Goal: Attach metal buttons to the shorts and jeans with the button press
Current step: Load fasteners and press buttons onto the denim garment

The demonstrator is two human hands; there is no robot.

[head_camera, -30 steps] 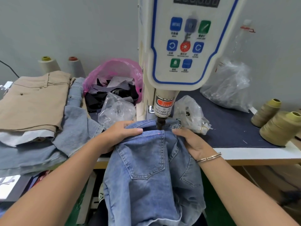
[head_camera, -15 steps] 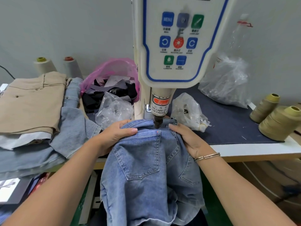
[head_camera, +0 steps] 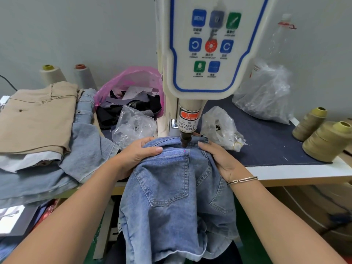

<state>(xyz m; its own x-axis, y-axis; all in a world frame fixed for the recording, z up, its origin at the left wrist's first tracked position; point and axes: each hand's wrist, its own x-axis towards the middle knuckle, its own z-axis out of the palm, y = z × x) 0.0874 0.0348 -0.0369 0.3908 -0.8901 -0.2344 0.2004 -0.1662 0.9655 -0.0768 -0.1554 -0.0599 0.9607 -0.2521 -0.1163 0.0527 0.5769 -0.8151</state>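
Button under press head [head_camera: 184, 139] hidden

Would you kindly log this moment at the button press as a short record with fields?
garment: blue denim shorts, waistband under the press, back pocket facing up
press: punch tip down at the waistband
left hand: grips the waistband left of the punch
right hand: rests flat on the denim to the right of the punch
left of press: khaki shorts stacked on more denim
behind: pink bag of scraps, clear bags
far right: thread cones
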